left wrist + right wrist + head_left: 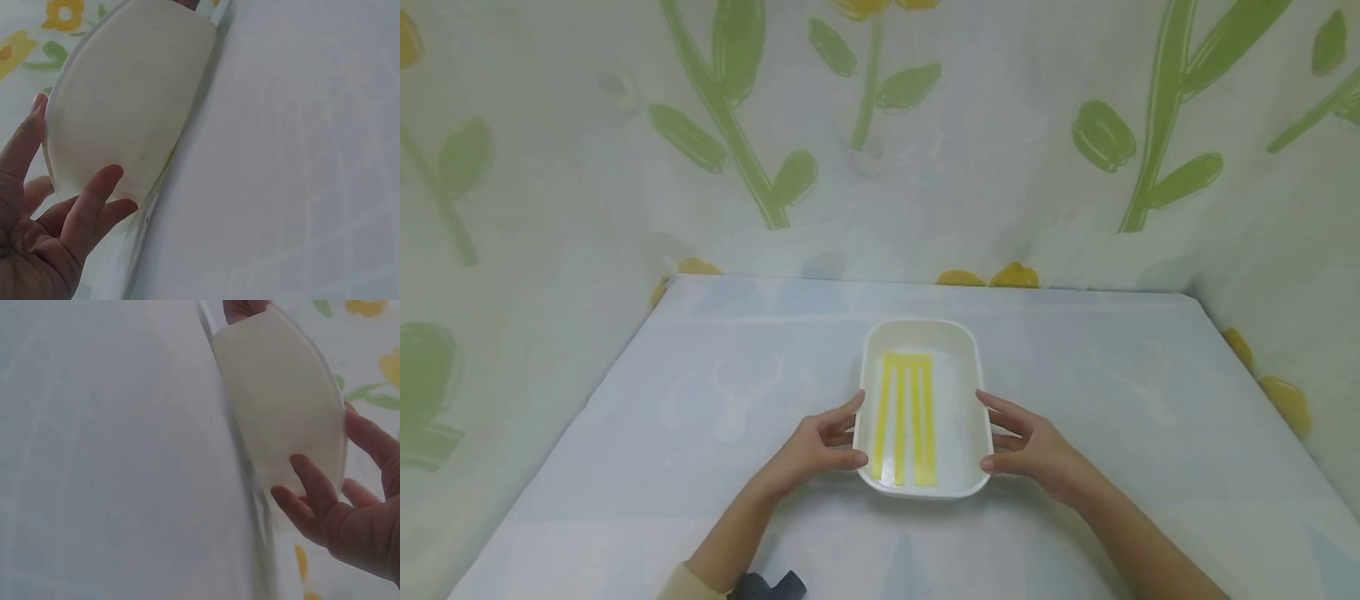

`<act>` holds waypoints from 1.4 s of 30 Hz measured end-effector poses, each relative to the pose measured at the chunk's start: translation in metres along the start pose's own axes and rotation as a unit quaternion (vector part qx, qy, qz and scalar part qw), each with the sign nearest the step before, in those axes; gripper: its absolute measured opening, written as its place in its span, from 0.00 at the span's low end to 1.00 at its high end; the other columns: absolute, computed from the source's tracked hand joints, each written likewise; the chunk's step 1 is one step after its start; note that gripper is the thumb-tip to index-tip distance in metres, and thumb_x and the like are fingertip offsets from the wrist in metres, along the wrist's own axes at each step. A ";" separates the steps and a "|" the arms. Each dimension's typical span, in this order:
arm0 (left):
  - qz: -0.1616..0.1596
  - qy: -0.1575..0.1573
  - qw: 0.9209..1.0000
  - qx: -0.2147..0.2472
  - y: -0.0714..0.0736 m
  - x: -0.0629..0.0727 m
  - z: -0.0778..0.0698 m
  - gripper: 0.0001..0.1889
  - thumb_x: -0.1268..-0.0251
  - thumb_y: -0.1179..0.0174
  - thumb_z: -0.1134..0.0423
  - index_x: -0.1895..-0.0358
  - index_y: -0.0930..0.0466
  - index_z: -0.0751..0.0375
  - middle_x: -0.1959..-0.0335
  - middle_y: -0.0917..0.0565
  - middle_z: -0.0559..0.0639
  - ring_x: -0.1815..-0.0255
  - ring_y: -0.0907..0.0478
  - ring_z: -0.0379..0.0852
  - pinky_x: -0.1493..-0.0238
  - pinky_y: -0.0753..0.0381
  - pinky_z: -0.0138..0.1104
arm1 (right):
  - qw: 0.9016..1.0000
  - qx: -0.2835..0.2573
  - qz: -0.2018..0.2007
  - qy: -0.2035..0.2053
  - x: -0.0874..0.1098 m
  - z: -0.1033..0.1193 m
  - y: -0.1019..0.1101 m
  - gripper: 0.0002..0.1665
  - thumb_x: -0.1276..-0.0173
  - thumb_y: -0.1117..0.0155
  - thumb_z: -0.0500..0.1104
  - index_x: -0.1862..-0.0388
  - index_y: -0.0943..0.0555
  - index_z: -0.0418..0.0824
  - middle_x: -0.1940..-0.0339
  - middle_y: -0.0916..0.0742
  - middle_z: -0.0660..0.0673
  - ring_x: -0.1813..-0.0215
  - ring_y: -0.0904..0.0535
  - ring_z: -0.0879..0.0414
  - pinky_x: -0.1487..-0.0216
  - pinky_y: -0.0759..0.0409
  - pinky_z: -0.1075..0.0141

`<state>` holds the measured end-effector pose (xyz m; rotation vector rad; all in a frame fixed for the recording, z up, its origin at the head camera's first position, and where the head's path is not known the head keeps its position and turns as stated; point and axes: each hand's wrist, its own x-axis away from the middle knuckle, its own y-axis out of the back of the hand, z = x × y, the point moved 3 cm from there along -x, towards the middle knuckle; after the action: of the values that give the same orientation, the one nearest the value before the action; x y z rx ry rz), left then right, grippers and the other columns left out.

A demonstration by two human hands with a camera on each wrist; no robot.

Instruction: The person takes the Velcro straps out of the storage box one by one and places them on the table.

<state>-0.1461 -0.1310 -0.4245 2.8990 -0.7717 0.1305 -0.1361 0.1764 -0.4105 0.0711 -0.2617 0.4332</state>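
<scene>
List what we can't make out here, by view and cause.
- Head: what the dark object is; bottom edge cuts it off.
- Head: the faint mark atop the yellow piece; too small.
- Both wrists: inside the white tray; its outer surface hides it.

A white round-cornered tray (957, 417), open side up, holds yellow strips (900, 425).

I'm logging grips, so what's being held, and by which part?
The white tray, by its long sides, between left hand and right hand.
</scene>
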 end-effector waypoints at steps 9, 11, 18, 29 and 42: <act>0.005 -0.004 0.999 0.034 -0.009 -0.002 0.001 0.46 0.49 0.29 0.60 0.27 0.45 0.58 0.33 0.33 0.65 0.38 0.28 0.60 0.51 0.19 0.41 | 1.000 0.001 -0.010 -0.006 0.007 -0.003 0.008 0.54 0.48 0.27 0.34 0.25 0.44 0.45 0.29 0.37 0.29 0.32 0.34 0.36 0.45 0.22 0.55; 0.005 -0.002 0.999 0.033 -0.009 -0.002 0.001 0.45 0.49 0.29 0.61 0.27 0.44 0.58 0.33 0.33 0.64 0.37 0.29 0.60 0.50 0.20 0.40 | 1.000 0.000 -0.005 -0.007 0.008 -0.004 0.010 0.54 0.48 0.28 0.33 0.25 0.44 0.45 0.28 0.38 0.29 0.32 0.34 0.36 0.45 0.22 0.55; 0.020 -0.010 1.000 0.000 0.000 -0.006 -0.003 0.43 0.49 0.30 0.66 0.28 0.41 0.58 0.32 0.32 0.57 0.34 0.32 0.56 0.43 0.24 0.38 | 1.000 0.018 -0.012 -0.015 0.009 -0.001 0.014 0.53 0.48 0.27 0.35 0.25 0.43 0.45 0.28 0.38 0.29 0.34 0.31 0.37 0.45 0.22 0.53; 0.062 -0.017 0.996 0.065 0.013 -0.022 -0.004 0.45 0.50 0.31 0.71 0.28 0.45 0.63 0.25 0.45 0.55 0.29 0.41 0.59 0.46 0.23 0.35 | 0.999 0.046 -0.017 -0.006 0.009 0.006 0.014 0.51 0.47 0.27 0.37 0.26 0.42 0.42 0.33 0.32 0.30 0.40 0.25 0.42 0.47 0.21 0.58; 0.031 -0.007 0.998 0.047 0.010 -0.037 0.002 0.51 0.54 0.27 0.67 0.26 0.48 0.53 0.24 0.49 0.44 0.26 0.46 0.56 0.41 0.27 0.38 | 0.992 0.115 -0.047 0.010 0.010 0.035 0.024 0.47 0.44 0.28 0.41 0.28 0.38 0.42 0.38 0.26 0.34 0.43 0.24 0.47 0.49 0.21 0.65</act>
<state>-0.1827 -0.1224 -0.4301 2.9683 -0.8819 0.1562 -0.1459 0.1984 -0.3736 0.3045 -0.1873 0.3683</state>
